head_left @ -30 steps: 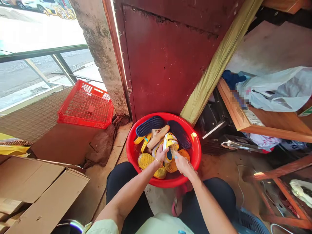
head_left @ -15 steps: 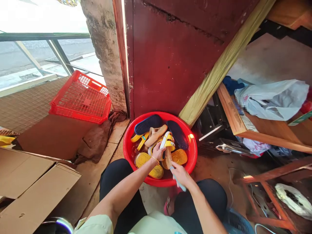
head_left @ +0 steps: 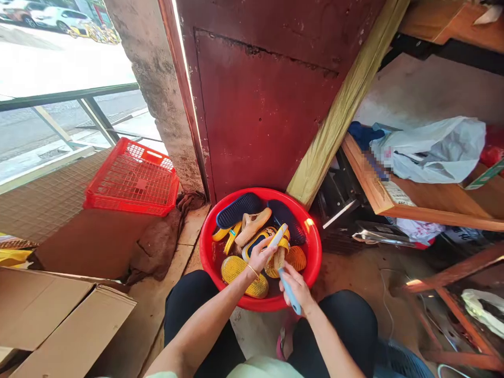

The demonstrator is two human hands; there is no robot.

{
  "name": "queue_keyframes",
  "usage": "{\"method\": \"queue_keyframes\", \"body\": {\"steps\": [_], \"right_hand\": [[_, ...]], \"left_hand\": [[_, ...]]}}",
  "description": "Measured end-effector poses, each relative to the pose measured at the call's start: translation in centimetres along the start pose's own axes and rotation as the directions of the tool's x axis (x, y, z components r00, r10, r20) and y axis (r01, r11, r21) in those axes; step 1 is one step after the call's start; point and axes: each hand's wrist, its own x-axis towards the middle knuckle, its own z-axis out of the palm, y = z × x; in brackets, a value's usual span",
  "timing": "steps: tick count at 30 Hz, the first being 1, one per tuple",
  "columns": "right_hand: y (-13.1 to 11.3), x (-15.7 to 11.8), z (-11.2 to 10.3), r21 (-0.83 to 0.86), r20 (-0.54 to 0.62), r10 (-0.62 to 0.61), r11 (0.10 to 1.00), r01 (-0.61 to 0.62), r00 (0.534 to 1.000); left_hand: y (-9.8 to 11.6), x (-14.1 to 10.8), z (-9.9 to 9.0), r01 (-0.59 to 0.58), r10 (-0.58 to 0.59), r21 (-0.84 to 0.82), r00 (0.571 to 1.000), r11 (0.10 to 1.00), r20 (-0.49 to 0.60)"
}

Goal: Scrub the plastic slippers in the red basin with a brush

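My left hand (head_left: 261,260) is closed on a yellow slipper with a white sole edge (head_left: 280,237), tilted up over the tub. In my right hand (head_left: 295,283) is the light blue handle of a scrubbing brush (head_left: 290,292); its pale head meets the slipper, and the bristles are hidden. Both hands are above a red tub (head_left: 208,268). Inside lie a dark blue slipper (head_left: 239,210), a tan slipper (head_left: 252,227), another dark slipper (head_left: 284,215), and yellow ones, including a sole-up yellow slipper (head_left: 244,277) by my left wrist.
A dark red door (head_left: 252,105) stands behind the tub. Left are a red plastic crate (head_left: 134,181), a brown cloth (head_left: 157,252) and a cardboard box (head_left: 71,325). On the right, a wooden table (head_left: 444,210) carries a white plastic bag (head_left: 437,149). My knees flank the tub.
The slipper has been turned more edge-on in my left hand. My right hand and the brush have shifted slightly, with more of the handle showing. The camera view has tilted up.
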Motion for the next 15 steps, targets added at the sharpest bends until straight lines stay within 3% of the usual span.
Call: {"method": "queue_keyframes", "body": {"steps": [2, 4, 6, 8, 11, 15], "right_hand": [[0.2, -1.9, -1.2, -0.089, 0.046, 0.025, 0.996, -0.021, 0.999], [0.1, -3.9, -2.8, -0.132, 0.071, 0.038, 0.991, -0.028, 0.997], [-0.3, -5.4, -4.4, -0.15, 0.091, 0.052, 0.988, -0.038, 0.995], [-0.7, -6.2, -5.3, -0.175, 0.111, 0.071, 0.983, -0.051, 0.991], [-1.0, -6.1, -5.6, -0.262, 0.104, 0.124, 0.961, -0.093, 0.987], [-0.8, -5.6, -5.4, -0.386, 0.076, 0.156, 0.915, -0.115, 0.985]], "left_hand": [[0.6, 0.1, -0.2, -0.051, 0.05, 0.023, 0.998, 0.998, 0.029], [1.5, 0.2, -0.6, -0.222, 0.222, 0.176, 0.975, 0.959, 0.021], [2.3, 0.2, -1.0, -0.395, 0.401, 0.364, 0.914, 0.843, 0.062], [2.9, 0.1, -1.3, -0.49, 0.49, 0.502, 0.86, 0.713, 0.142], [2.8, 0.3, -1.5, -0.49, 0.486, 0.631, 0.852, 0.602, 0.198], [1.5, 1.0, -2.0, -0.42, 0.432, 0.71, 0.884, 0.565, 0.179]]}}
